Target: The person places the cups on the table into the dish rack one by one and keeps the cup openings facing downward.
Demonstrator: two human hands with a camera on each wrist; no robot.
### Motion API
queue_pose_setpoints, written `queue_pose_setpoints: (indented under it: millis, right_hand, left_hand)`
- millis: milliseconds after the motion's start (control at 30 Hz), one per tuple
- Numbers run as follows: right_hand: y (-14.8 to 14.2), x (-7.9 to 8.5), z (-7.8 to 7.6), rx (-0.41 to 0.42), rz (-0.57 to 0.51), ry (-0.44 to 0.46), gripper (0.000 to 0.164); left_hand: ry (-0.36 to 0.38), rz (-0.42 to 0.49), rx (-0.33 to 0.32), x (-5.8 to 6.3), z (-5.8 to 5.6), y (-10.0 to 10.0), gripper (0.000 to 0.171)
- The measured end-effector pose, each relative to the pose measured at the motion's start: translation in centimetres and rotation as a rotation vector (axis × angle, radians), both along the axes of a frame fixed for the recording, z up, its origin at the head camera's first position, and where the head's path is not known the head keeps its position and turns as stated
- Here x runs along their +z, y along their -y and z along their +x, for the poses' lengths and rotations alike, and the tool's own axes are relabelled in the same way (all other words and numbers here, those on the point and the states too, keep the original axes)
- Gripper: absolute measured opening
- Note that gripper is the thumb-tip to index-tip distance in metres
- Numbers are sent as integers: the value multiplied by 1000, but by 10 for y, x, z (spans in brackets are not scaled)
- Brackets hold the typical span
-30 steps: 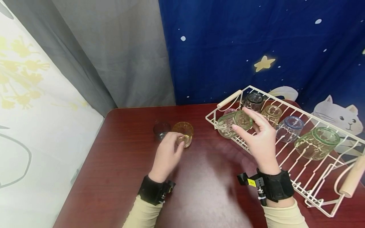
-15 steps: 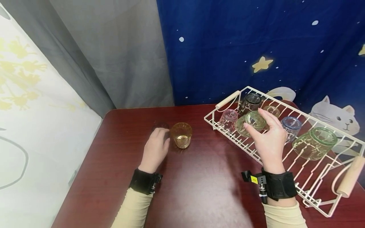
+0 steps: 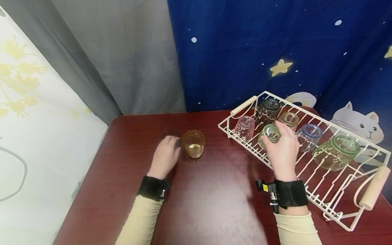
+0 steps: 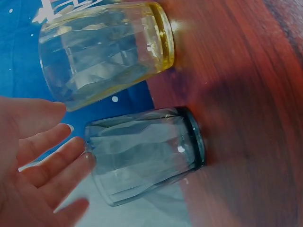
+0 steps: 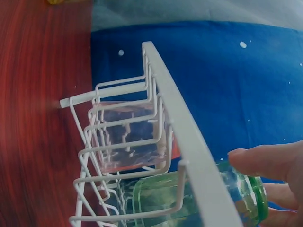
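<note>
My right hand (image 3: 283, 149) holds an upside-down green glass (image 3: 269, 134) between thumb and fingers, its mouth end down among the wires of the white wire rack (image 3: 321, 119). In the right wrist view the thumb lies against the green glass (image 5: 163, 196) near its thick base, behind the rack's rim. My left hand (image 3: 165, 154) is at a dark grey glass (image 4: 147, 153) that stands upright on the table; the fingers are loosely bent, with fingertips right at its rim. From the head, that hand hides most of it. Beside it stands an upright amber glass (image 3: 194, 144).
Upside down in the rack are a pink glass (image 3: 244, 128), a black glass (image 3: 267, 111), an amber-tinted glass (image 3: 289, 120), a blue glass (image 3: 309, 137) and a larger green glass (image 3: 337, 153). Wooden handles (image 3: 375, 189) top its ends. Curtains (image 3: 226, 58) hang behind the table.
The right hand has carried the green glass rightward into the rack, turning it from tilted to upside down. The left hand has moved left from the amber glass to the dark grey one.
</note>
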State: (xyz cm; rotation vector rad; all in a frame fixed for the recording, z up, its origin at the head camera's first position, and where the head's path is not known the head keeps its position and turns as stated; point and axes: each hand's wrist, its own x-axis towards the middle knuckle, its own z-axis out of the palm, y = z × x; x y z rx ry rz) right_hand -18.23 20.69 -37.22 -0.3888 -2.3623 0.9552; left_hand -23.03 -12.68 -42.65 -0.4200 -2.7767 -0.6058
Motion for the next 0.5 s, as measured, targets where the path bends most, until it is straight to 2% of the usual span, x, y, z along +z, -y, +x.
queue_pose_setpoints:
  millis: [200, 400, 500]
  right_hand:
    - [-3, -8, -5, 9, 25, 86, 66]
    - [-3, -9, -6, 27, 47, 143, 66]
    - [-2, -9, -5, 30, 55, 166, 67]
  left_hand:
    - [-3, -20, 3, -6, -4, 1, 32]
    - [65, -4, 49, -12, -7, -2, 34]
    - [73, -6, 75, -14, -8, -3, 34]
